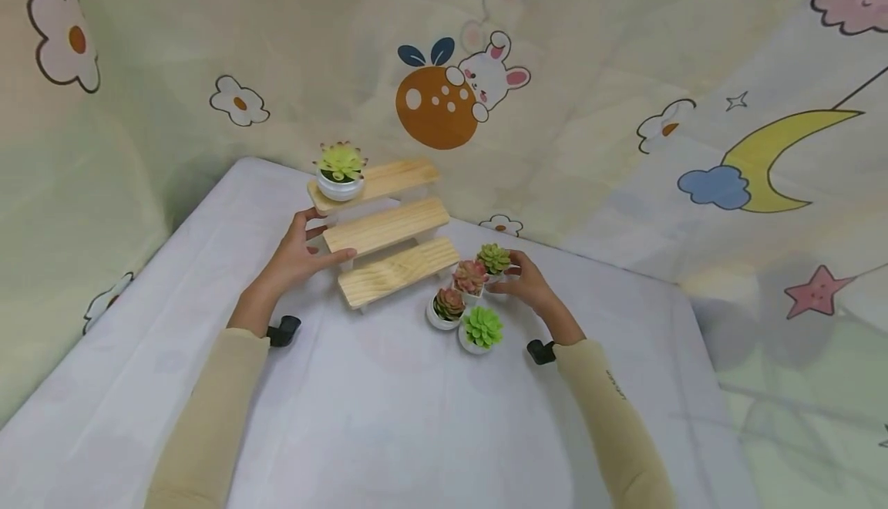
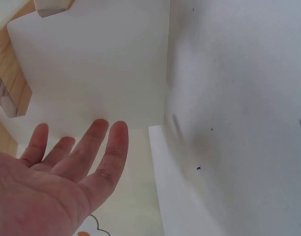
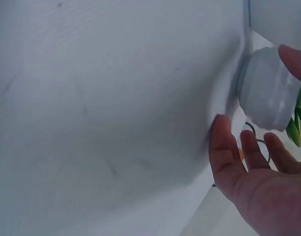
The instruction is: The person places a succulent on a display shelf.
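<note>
A three-tier wooden display shelf (image 1: 388,224) with white side panels stands on the white-covered table. My left hand (image 1: 298,251) is at its left side, thumb along the middle tier; in the left wrist view the extended fingers (image 2: 113,152) meet the white side panel (image 2: 101,64). A light-green potted succulent (image 1: 341,162) sits on the top tier's left end. My right hand (image 1: 527,284) is around a green potted succulent (image 1: 494,257); the right wrist view shows its white pot (image 3: 268,88) between thumb and spread fingers, the fingers apart from it.
Beside the shelf's right end cluster a pink succulent (image 1: 469,277), a dark red one (image 1: 449,304) and a bright green one (image 1: 482,327), in white pots. Behind the table hangs a printed cloth (image 1: 576,54). The table's back edge runs close behind the shelf.
</note>
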The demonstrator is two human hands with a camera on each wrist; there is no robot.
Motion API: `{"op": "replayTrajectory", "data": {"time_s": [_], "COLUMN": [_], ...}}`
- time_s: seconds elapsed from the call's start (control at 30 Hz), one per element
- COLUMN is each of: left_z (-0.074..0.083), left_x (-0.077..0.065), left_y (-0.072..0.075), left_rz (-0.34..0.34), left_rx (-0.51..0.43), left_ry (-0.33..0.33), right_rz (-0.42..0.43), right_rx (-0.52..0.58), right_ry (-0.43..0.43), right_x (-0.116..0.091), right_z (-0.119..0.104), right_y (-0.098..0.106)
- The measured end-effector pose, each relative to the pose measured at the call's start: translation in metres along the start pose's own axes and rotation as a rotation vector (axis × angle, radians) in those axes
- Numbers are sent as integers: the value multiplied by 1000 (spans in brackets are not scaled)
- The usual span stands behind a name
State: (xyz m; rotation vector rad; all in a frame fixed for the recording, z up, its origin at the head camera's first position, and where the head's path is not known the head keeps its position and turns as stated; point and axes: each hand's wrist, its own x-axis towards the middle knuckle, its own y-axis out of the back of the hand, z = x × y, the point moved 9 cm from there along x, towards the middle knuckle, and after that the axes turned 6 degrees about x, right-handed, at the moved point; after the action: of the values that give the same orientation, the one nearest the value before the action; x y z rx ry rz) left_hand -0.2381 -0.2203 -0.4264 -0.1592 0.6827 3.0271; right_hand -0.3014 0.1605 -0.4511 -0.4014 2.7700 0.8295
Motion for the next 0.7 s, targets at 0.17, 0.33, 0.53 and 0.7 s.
{"op": "replayTrajectory", "data": {"time_s": [0.17,0.33,0.53,0.7], "left_z": [-2,1,1,-3], "left_x": [-3,-3,0,2], "left_y": [-2,-1,1,2], "left_rz": [3,15,21,21], "left_rx": [-16,-6,-5,0], "left_ry": [-9,-25,-18,-1], "right_rz": [19,33,100,185], "right_rx": [-42,-73,-96,-22], "right_ry": [34,32,9,55], "right_x": [7,7,9,8], "right_z": [-2,-6,-4,-14], "right_y": [-4,-4,3,20]}}
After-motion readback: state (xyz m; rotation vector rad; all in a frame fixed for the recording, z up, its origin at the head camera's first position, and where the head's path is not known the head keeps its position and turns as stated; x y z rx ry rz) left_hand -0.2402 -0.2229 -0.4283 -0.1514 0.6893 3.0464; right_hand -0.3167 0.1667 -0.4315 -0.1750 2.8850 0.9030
